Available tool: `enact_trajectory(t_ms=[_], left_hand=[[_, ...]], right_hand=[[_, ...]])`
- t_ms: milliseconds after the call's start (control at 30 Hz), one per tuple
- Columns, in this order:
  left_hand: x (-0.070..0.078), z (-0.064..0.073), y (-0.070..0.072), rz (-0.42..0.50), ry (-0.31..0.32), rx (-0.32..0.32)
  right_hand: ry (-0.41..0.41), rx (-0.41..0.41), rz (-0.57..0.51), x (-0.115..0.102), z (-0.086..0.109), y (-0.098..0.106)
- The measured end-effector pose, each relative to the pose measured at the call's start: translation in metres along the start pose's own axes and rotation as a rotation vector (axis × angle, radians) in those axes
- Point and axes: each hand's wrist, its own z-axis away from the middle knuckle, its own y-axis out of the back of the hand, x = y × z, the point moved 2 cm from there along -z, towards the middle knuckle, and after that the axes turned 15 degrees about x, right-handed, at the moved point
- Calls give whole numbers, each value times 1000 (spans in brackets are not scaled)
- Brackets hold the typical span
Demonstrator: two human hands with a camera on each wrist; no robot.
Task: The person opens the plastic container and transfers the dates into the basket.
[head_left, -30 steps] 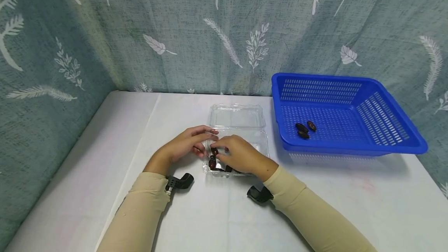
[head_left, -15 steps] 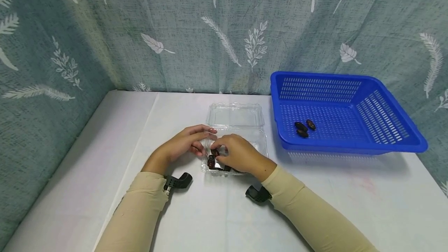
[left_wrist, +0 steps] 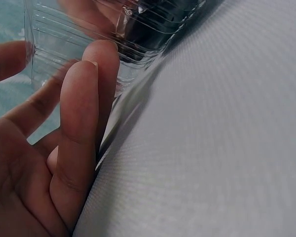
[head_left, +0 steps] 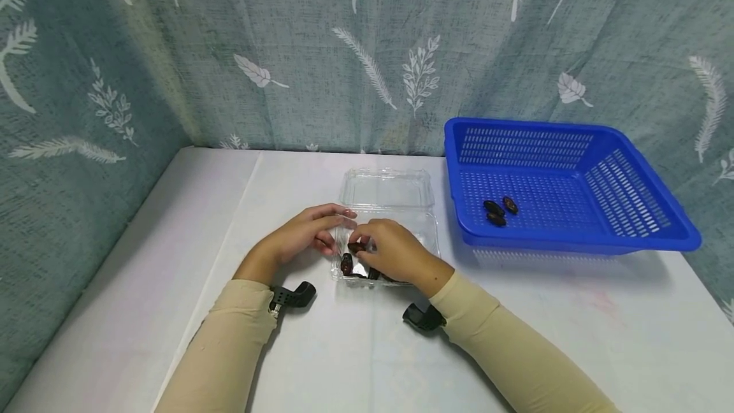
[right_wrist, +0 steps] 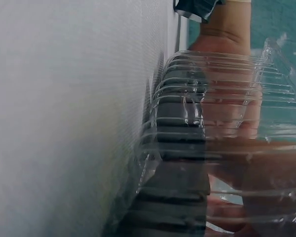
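My right hand (head_left: 398, 250) reaches into an open clear plastic clamshell box (head_left: 424, 234) and pinches a dark brown date (head_left: 357, 247) between thumb and fingers. Another date (head_left: 346, 264) lies at the box's near left corner, with more dark pieces along the near wall, partly under the right hand. My left hand (head_left: 304, 234) rests at the box's left side, fingers extended and touching its rim and wall. In the left wrist view, fingertips (left_wrist: 79, 89) stand against the ribbed clear wall (left_wrist: 54, 29). The right wrist view shows the right hand blurred through the plastic (right_wrist: 227, 94).
To the right stands a blue perforated basket (head_left: 573, 244) holding 3 dates (head_left: 494, 210) at its left end. The box's lid (head_left: 387, 188) is folded back toward the patterned curtain (head_left: 309, 81). A white cloth (head_left: 344, 362) covers the table.
The date in my right hand has turned from nearly upright to lying sideways, and the right fingers have shifted slightly right. My left hand stays in place at the box.
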Motion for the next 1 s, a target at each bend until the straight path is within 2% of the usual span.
enact_trajectory(t_ms=[167,333,700,1000], left_hand=[[2,0,0,-17,-7,15],[-2,0,0,-29,13,29],[-6,0,1,-26,10,22],[-3,0,-1,-39,-5,23]], right_hand=[[32,63,20,-2,0,8],[71,155,19,-5,1,22],[132,373,-102,-24,8,59],[222,555,-190,-36,16,79]])
